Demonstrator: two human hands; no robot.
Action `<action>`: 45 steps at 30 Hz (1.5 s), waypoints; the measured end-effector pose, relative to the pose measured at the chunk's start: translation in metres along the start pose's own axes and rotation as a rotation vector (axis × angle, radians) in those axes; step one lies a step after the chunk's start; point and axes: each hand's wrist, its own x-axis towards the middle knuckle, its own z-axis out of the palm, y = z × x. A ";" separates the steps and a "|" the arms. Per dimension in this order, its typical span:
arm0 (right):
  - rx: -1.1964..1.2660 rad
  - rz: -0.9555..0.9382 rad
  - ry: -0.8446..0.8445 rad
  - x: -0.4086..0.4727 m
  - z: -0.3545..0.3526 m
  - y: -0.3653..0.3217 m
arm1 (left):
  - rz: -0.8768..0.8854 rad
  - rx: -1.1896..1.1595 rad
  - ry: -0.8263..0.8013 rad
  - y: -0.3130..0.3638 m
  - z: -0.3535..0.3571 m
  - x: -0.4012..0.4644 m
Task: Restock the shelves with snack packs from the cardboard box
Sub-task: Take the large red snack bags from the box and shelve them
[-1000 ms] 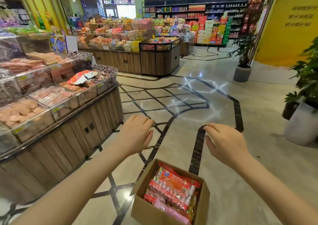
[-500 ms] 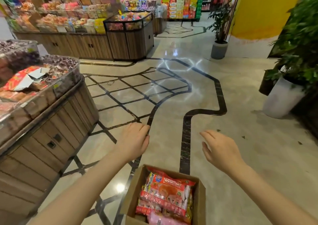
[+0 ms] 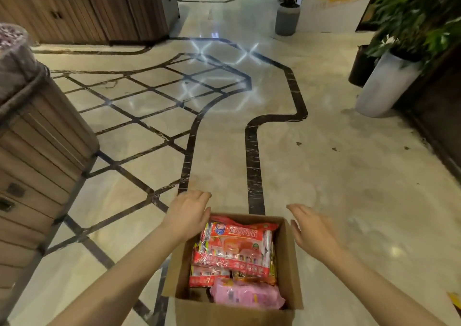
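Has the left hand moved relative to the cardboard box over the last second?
Yes. The left hand has dropped toward the brown cardboard box, now at its far-left corner.

Brown cardboard box [image 3: 290,263] holds red-and-white printed snack packs [image 3: 237,248] and, nearer, a pink pack [image 3: 245,295]. Beige floor [image 3: 349,176] carries black inlaid lines. Left display stand [image 3: 37,151]: brown wood slats.
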 end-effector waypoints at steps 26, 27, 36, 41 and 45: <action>0.572 0.677 -0.274 -0.014 0.481 0.090 | -0.531 -0.473 -0.190 -0.094 0.498 0.005; 0.638 0.688 -0.276 -0.015 0.483 0.090 | -0.526 -0.503 -0.186 -0.094 0.498 0.004; 0.725 0.707 -0.181 -0.004 0.433 0.076 | -0.521 -0.567 -0.145 -0.084 0.451 0.005; 0.659 0.703 -0.138 0.014 0.329 0.060 | -0.492 -0.510 -0.064 -0.080 0.347 0.014; 0.687 0.716 -0.097 0.027 0.215 0.049 | -0.467 -0.517 -0.113 -0.064 0.229 0.041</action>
